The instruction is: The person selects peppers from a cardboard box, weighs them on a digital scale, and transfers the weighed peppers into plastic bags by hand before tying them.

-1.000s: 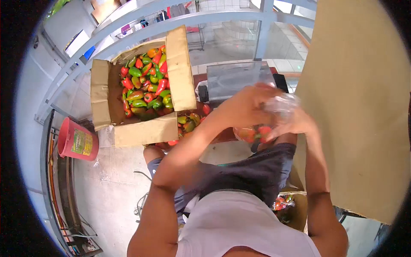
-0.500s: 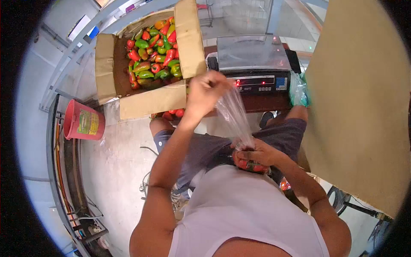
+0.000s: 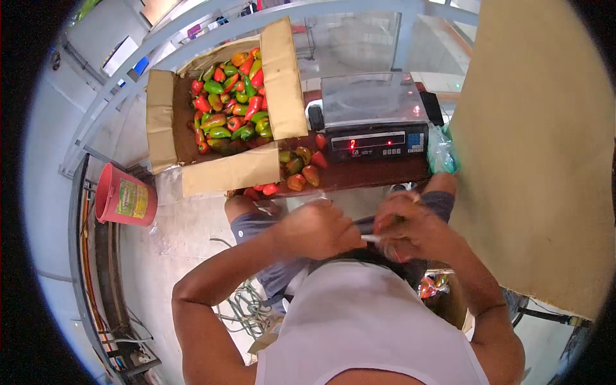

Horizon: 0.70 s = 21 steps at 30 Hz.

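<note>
My left hand (image 3: 317, 230) is a closed fist over my lap, gripping a clear plastic bag whose twisted neck (image 3: 371, 238) stretches between my hands. My right hand (image 3: 420, 230) is closed around the filled part of the bag; red peppers (image 3: 387, 217) show through the plastic by its fingers. Both hands are smeared by motion, so the exact finger grip is hard to see. In front of them, several loose red and greenish peppers (image 3: 296, 182) lie on a dark red table (image 3: 378, 177).
A cardboard box (image 3: 230, 168) of red and green peppers stands front left. Beside it on the table is a digital scale (image 3: 375, 102), with plastic bags (image 3: 441, 151) at its right. A pink bucket (image 3: 125, 194) sits left; a tall cardboard sheet (image 3: 532, 160) rises right.
My left hand has come down from the bag's stretched top to beside my right hand. The bag, long and loose before, now has a short twisted neck. The loose peppers have come into view.
</note>
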Each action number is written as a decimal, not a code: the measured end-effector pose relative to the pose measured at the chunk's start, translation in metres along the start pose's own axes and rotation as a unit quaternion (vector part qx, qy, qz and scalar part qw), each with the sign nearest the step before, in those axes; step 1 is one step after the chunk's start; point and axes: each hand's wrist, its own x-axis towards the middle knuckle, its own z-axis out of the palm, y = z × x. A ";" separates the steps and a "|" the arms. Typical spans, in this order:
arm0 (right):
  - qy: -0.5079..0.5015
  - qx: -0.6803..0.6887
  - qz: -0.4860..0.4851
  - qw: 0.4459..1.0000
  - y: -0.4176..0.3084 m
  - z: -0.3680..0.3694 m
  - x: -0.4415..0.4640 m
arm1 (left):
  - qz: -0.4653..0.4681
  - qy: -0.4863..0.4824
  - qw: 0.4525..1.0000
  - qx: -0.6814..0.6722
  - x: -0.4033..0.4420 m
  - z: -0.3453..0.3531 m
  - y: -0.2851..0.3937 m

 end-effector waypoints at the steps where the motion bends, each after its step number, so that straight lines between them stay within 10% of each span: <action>1: 0.062 -0.047 -0.005 0.997 0.004 -0.010 0.006 | -0.063 0.020 0.998 -0.010 0.002 -0.003 0.002; 4: 0.247 -0.193 -0.044 0.949 0.008 -0.039 0.023 | -0.246 0.108 0.939 -0.214 0.024 -0.020 0.037; 7: 0.475 -0.234 -0.121 0.840 0.005 -0.050 0.059 | -0.225 0.219 0.792 -0.524 0.064 -0.025 0.090; 10: 0.554 0.339 -0.176 0.740 -0.018 -0.040 0.084 | -0.050 0.101 0.752 -0.649 0.074 0.007 0.084; 11: 0.488 0.535 -0.187 0.664 -0.021 -0.036 0.081 | -0.154 0.234 0.741 -0.611 0.081 0.036 0.082; 15: 0.293 0.459 -0.083 0.835 0.019 -0.025 0.047 | -0.103 0.180 0.950 -0.232 0.018 -0.006 -0.020; 17: 0.187 0.408 -0.030 0.893 0.044 -0.006 0.038 | -0.151 0.194 0.968 -0.049 0.011 -0.041 -0.014; 20: 0.439 0.260 0.092 0.855 0.050 0.029 0.070 | -0.168 0.161 0.972 0.028 0.020 -0.042 0.021; 21: 0.470 0.230 0.084 0.848 0.029 0.022 0.081 | -0.221 0.202 0.943 -0.148 0.028 -0.020 0.045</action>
